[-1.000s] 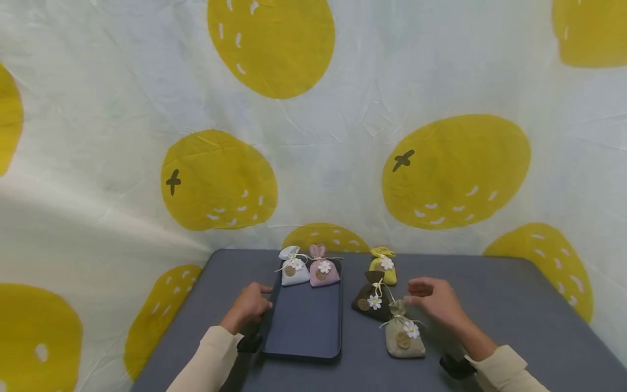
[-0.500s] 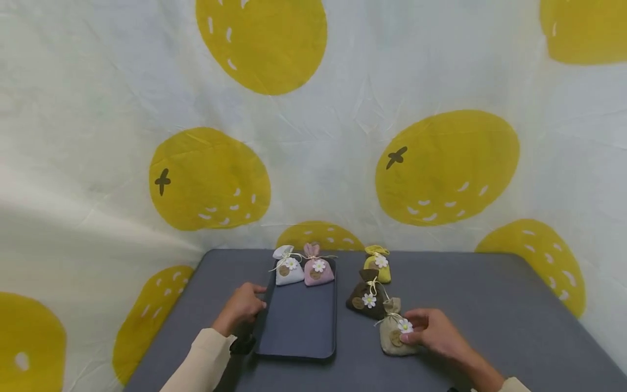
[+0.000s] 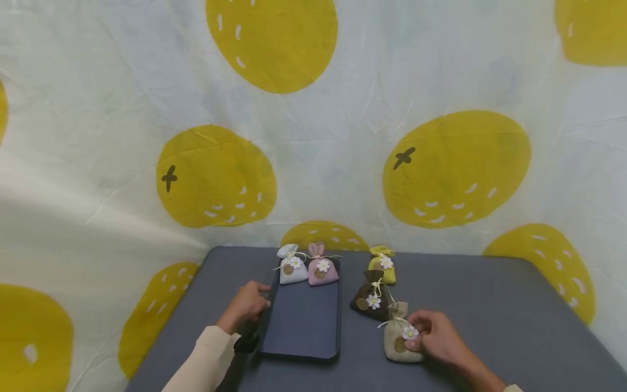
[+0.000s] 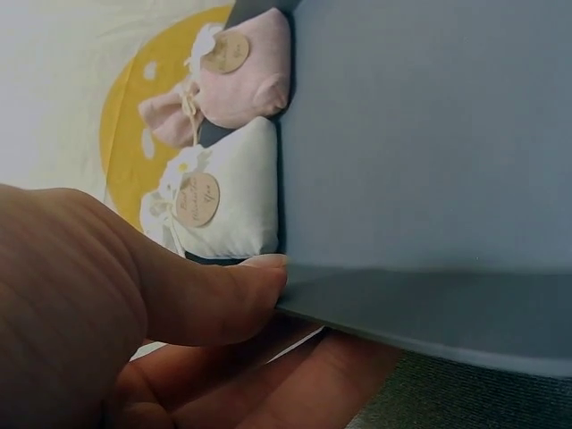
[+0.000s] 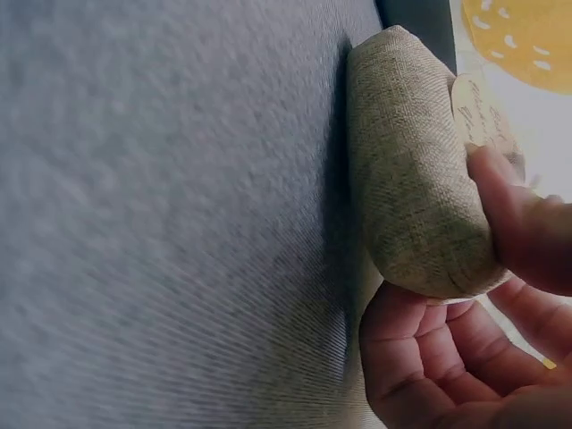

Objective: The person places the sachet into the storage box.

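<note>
My left hand (image 3: 247, 302) pinches the left rim of a dark rectangular tray (image 3: 301, 321); in the left wrist view the thumb (image 4: 237, 299) lies over the rim, with fingers below it. At the tray's far end lie a white drawstring pouch (image 3: 290, 275) and a pink one (image 3: 320, 276), side by side. Right of the tray, my right hand (image 3: 438, 335) grips a beige drawstring pouch (image 5: 411, 161) by its right side, thumb on the front with its flower and round tag, fingers around the edge. The pouch is low at the table.
A dark brown pouch (image 3: 364, 310) lies just behind the beige one, and a yellow pouch (image 3: 389, 276) beyond that. All rest on a grey table (image 3: 490, 305). A white curtain (image 3: 333, 163) printed with big yellow fruit hangs behind the table.
My right hand has come down from beside the beige pouch's neck and taken hold of its right side. The left hand stays at the tray rim. The head view shifts slightly.
</note>
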Action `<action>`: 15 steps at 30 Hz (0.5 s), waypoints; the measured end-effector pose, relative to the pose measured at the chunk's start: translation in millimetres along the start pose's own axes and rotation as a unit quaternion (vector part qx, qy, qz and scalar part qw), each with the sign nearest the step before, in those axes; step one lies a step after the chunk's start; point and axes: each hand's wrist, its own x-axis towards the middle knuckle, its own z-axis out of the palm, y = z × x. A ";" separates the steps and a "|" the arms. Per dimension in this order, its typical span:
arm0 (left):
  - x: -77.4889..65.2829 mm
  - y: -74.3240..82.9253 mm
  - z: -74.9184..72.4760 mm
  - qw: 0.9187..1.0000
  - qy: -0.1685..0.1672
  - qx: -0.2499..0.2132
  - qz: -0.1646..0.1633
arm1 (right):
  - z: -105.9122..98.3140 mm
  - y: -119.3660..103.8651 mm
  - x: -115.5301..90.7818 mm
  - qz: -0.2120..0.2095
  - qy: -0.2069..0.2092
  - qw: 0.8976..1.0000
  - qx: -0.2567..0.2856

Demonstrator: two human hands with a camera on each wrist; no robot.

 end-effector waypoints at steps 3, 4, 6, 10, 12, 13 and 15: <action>-0.1 0.5 -0.2 1.000 0.000 0.003 -0.001 | 1.4 0.8 -1.7 -0.005 0.000 1.000 0.014; -0.2 0.4 -0.3 1.000 0.001 0.002 0.000 | 1.8 0.9 -2.2 -0.006 0.002 1.000 0.017; -0.5 -0.4 -0.4 1.000 0.001 0.002 0.003 | 2.3 0.2 -3.3 -0.005 0.006 1.000 0.025; -1.0 -2.8 -0.5 1.000 0.002 -0.001 0.002 | 1.0 -3.0 -5.2 -0.020 0.006 0.999 0.038; -0.8 -2.5 -0.4 1.000 0.001 0.000 0.000 | -1.3 -6.1 -5.6 -0.028 0.005 0.999 0.042; -1.0 -2.2 -0.3 1.000 0.000 -0.002 0.002 | -2.4 -7.7 -5.4 -0.032 0.005 0.999 0.042; -1.2 -1.6 0.1 1.000 0.001 -0.003 0.003 | -3.8 -11.4 -4.2 -0.035 0.006 0.998 0.044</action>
